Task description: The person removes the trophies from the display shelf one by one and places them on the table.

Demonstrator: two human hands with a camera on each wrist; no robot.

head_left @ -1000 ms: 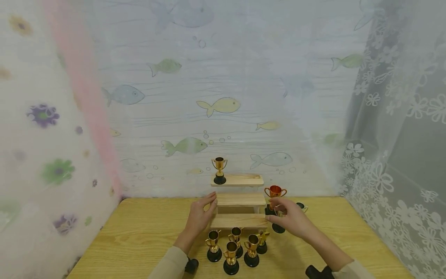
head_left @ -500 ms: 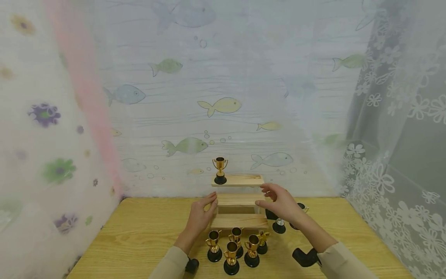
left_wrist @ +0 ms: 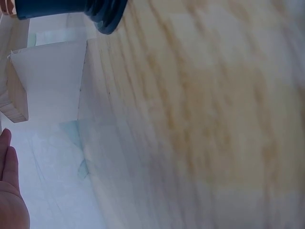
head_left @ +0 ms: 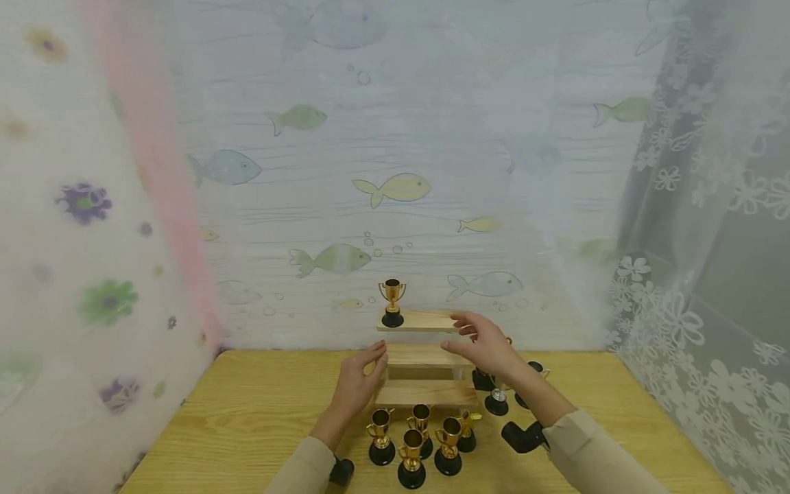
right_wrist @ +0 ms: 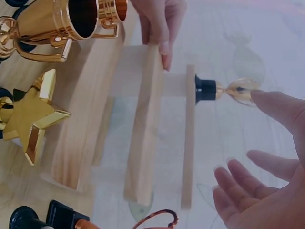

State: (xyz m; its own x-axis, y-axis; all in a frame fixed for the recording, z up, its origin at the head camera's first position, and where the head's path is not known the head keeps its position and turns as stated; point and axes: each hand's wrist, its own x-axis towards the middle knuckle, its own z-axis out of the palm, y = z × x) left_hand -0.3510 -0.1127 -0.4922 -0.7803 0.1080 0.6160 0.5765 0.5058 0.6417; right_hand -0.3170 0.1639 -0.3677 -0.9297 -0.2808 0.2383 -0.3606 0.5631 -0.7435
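Note:
A three-tier wooden display stand (head_left: 426, 392) stands on the table. My left hand (head_left: 356, 384) holds the left end of its middle shelf (right_wrist: 143, 143), thumb and fingers at the board's edge. On the left of the top shelf (head_left: 426, 320) stands a gold trophy cup (head_left: 391, 302) on a black base. My right hand (head_left: 487, 343) hovers by the top shelf's right end, fingers parted; in the right wrist view it holds nothing. Several gold cups (head_left: 412, 456) and a gold star trophy (head_left: 468, 429) stand before the stand.
Right of the stand, partly behind my right hand, are a silver-stemmed trophy (head_left: 496, 401), another dark-based trophy (head_left: 535, 377) and a copper-coloured trophy handle (right_wrist: 162, 214). The wooden table (head_left: 259, 412) meets a fish-patterned curtain (head_left: 327, 206) at the back.
My right hand has moved up and left, from beside the red-orange cup to the top shelf's right end. My left hand and the trophies keep their places.

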